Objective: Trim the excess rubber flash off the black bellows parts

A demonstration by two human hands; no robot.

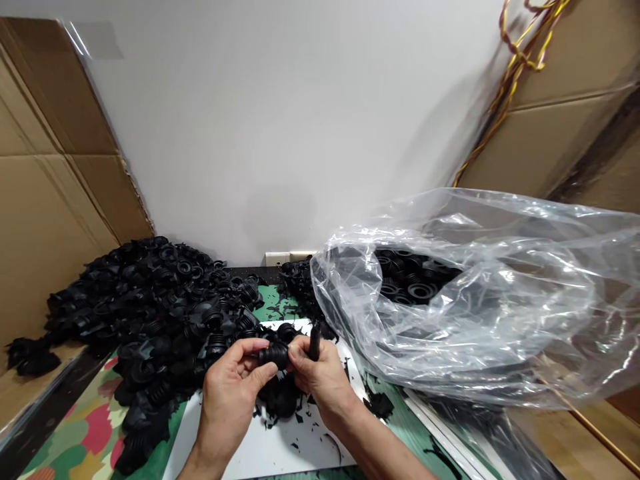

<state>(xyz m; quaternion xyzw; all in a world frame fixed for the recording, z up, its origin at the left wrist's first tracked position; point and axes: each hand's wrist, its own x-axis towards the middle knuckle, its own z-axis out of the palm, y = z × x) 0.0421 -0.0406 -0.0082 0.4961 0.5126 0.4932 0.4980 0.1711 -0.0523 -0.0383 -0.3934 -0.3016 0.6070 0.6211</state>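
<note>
My left hand [227, 393] and my right hand [323, 380] hold a small black rubber bellows boot [274, 355] between them, one at each end. The fingers of my right hand also pinch a slim black stick-shaped object [315, 341] standing upright, possibly a tool handle; its tip is hidden. Under my hands lies a white board [280, 447] strewn with black rubber scraps. A large heap of similar black rubber boots [150, 320] spreads to the left of my left hand.
A clear plastic bag [480, 300] of black rubber parts lies to the right. Cardboard sheets [50, 200] line the left side, and more cardboard [550, 133] stands at right. A white wall rises behind, with yellow-brown cords [515, 73] at upper right.
</note>
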